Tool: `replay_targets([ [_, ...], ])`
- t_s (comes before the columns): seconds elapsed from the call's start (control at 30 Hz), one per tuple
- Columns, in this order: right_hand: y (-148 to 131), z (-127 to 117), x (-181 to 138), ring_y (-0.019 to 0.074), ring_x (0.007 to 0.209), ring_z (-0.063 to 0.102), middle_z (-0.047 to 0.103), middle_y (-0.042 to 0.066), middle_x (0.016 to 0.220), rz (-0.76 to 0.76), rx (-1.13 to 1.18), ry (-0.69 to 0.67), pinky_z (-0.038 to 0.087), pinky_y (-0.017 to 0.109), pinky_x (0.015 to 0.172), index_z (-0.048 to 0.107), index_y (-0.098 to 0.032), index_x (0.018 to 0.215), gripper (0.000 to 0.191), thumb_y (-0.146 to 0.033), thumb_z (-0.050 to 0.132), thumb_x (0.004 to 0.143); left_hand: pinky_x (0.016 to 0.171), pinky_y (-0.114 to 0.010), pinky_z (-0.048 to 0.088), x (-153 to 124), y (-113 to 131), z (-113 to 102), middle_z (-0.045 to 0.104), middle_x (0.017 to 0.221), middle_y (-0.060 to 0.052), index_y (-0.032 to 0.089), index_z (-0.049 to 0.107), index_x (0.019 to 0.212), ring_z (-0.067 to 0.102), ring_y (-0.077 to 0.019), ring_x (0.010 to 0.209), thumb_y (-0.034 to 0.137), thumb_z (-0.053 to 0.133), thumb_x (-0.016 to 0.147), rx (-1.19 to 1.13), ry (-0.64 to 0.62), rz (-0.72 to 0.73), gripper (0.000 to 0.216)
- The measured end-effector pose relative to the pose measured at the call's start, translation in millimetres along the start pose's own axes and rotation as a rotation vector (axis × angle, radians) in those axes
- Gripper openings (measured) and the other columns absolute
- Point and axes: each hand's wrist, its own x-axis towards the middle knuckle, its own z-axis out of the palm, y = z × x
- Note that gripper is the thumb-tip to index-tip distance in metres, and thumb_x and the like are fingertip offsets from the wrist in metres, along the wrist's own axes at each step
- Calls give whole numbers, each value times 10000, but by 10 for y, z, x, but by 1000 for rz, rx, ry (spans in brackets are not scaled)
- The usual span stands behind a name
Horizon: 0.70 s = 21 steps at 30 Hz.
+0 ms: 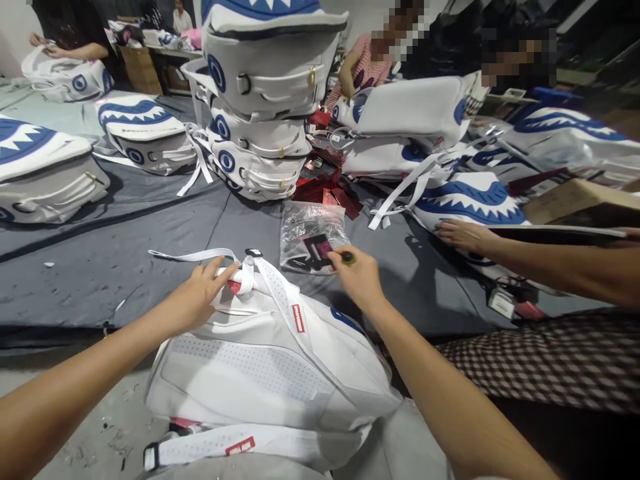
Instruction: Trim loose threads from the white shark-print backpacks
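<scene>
A white backpack (250,373) lies in front of me with its back panel and shoulder straps towards me. My left hand (205,293) rests on its upper edge, fingers spread beside the grab loop and a loose white strap (200,255). Beyond the backpack, my right hand (357,277) is closed around a small tool with a round black end (349,257); the rest of this tool is hidden in the fist. The fingertips of that hand touch a dark card (319,251), apparently a tag, on a clear plastic bag (295,230).
Stacked white-and-blue backpacks (270,93) rise behind the plastic bag, beside dark red tags (320,190). More backpacks stand left and right on the grey-covered table (150,220). A co-worker's arm (540,257) reaches in from the right, near a cardboard box (580,203). Other people work farther back.
</scene>
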Motion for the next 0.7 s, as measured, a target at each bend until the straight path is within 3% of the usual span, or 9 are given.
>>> replay_targets([
  [0.07, -226, -153, -162, 151, 519, 586, 662, 18, 621, 51, 350, 6, 448, 254, 526, 653, -172, 842, 263, -430, 609, 860, 1086, -543, 441, -12, 6, -26, 190, 1666, -151, 295, 239, 1586, 344, -396, 1457, 130, 638, 799, -99, 14, 15, 897],
  [0.13, -449, -212, -344, 131, 487, 559, 645, -2, 596, 32, 505, -60, 439, 241, 496, 643, -186, 788, 258, -442, 666, 809, 1147, -564, 368, -52, 95, -83, 255, 1651, -138, 282, 362, 1536, 288, -368, 1497, 306, 646, 872, -244, 156, 31, 723],
  [0.23, -701, -142, -598, 145, 572, 621, 680, 8, 682, -65, 540, -129, 490, 252, 549, 677, -201, 787, 211, -411, 680, 805, 1144, -480, 390, -154, 380, -194, 540, 1467, -125, 229, 562, 1363, 474, -280, 1382, 445, 625, 915, -495, 481, 129, 502],
  [0.3, -793, -61, -727, 152, 621, 644, 709, 16, 749, -183, 483, -169, 504, 257, 585, 704, -212, 837, 174, -379, 655, 837, 1017, -379, 491, -231, 556, -236, 694, 1238, -85, 217, 629, 1238, 639, -217, 1149, 413, 658, 907, -617, 550, 246, 386],
  [0.37, -827, -2, -809, 153, 647, 654, 721, 14, 757, -324, 360, -211, 494, 252, 613, 714, -220, 866, 145, -326, 615, 873, 945, -357, 513, -324, 608, -212, 739, 1096, -64, 207, 650, 1167, 680, -199, 1023, 376, 659, 915, -597, 605, 278, 304],
  [0.47, -814, 56, -844, 156, 674, 674, 727, 14, 740, -452, 191, -222, 473, 245, 637, 715, -223, 860, 165, -267, 564, 910, 1058, -445, 447, -530, 423, -14, 705, 1195, -106, 190, 645, 1183, 617, -245, 1170, 352, 626, 939, -371, 738, 155, 294],
  [0.57, -830, 167, -816, 164, 699, 688, 747, 25, 791, -477, 164, -181, 477, 249, 653, 724, -222, 869, 179, -262, 555, 915, 1125, -504, 403, -773, 151, 327, 514, 1458, -154, 200, 678, 1134, 462, -290, 1360, 330, 596, 952, -273, 665, 80, 238],
  [0.63, -908, 286, -802, 172, 750, 704, 767, 20, 847, -489, 121, -251, 484, 250, 684, 740, -230, 916, 186, -193, 561, 880, 1123, -500, 422, -891, 43, 557, 381, 1542, -168, 198, 690, 1094, 401, -297, 1415, 306, 571, 964, -300, 624, 60, 207],
  [0.7, -1038, 416, -808, 188, 825, 719, 783, 8, 910, -496, -30, -413, 475, 253, 705, 752, -252, 984, 301, -91, 569, 808, 1121, -482, 441, -950, 8, 734, 330, 1553, -173, 204, 671, 1126, 383, -286, 1436, 282, 563, 967, -345, 655, 59, 207],
])
